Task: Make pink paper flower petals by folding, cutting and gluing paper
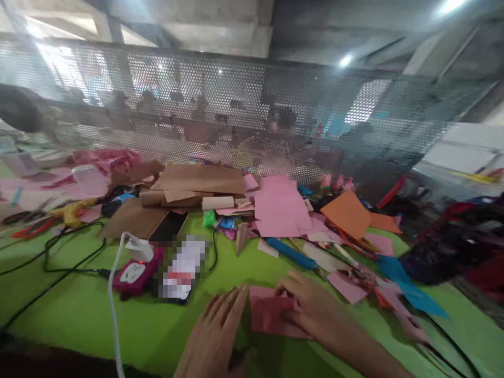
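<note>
A small piece of pink paper (265,315) lies on the green tabletop in front of me. My right hand (309,310) grips its right part, thumb and fingers bent over the paper. At the paper's left edge, my left hand (220,325) rests with its fingers stretched out and side by side, holding nothing that I can see. Its thumb is partly in shadow. Beyond my right hand lies a blue stick-like tool (291,253), and to its right is another pink scrap (347,286).
A phone (183,268), a magenta power socket (136,274) with a white charger (140,249), and black cables are on the left. Brown paper (200,179), pink sheets (280,206), orange paper (346,214) and blue paper (411,286) lie farther back. Behind them stands a perforated metal screen (220,105).
</note>
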`<state>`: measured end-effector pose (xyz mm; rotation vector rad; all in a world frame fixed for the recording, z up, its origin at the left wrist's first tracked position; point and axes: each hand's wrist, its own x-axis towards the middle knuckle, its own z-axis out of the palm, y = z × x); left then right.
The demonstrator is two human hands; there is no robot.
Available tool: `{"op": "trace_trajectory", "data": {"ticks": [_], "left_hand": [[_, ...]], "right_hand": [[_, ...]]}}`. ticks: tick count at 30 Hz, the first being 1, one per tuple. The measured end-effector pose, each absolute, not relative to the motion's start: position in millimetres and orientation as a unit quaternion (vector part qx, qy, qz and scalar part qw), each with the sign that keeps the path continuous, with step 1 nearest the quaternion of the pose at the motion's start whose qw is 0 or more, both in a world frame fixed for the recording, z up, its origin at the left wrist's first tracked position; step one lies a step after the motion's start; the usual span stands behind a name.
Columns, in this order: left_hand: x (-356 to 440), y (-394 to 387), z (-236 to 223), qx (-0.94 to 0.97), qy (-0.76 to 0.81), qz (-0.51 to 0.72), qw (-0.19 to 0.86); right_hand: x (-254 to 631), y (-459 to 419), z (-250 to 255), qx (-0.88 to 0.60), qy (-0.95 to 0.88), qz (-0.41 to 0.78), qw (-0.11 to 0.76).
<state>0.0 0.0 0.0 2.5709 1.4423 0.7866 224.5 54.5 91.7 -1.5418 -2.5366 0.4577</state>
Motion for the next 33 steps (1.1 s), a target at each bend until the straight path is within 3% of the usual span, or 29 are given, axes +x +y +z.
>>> {"op": "trace_trajectory", "data": {"ticks": [4,8,13,17,25,29,33], "left_hand": [[5.9,8.9,14.8,0.843,0.457,0.284,0.027],[1.8,11.5,25.3,0.844,0.416,0.335,-0.045],[1.2,6.1,18.5,0.859,0.347,0.36,-0.107],[20.6,-4.4,5.1,0.869,0.358,0.329,-0.091],[37.8,-16.2,5.3,0.858,0.423,0.276,0.091],[36.7,-12.6,12.5,0.848,0.441,0.263,0.13],[37.3,-7.8,16.9,0.822,0.468,0.268,0.182]], "right_hand": [[226.7,49.7,95.7,-0.485,-0.849,0.146,0.153],[240.4,37.5,98.9,-0.435,-0.84,0.144,0.291],[268.3,22.1,73.1,-0.464,-0.811,0.129,0.333],[287.1,12.4,47.2,-0.483,-0.807,0.113,0.32],[313.5,2.2,40.2,-0.445,-0.856,0.061,0.257],[316.9,6.0,47.0,-0.43,-0.883,0.089,0.168],[322.4,13.5,46.6,-0.426,-0.88,0.145,0.149]]}}
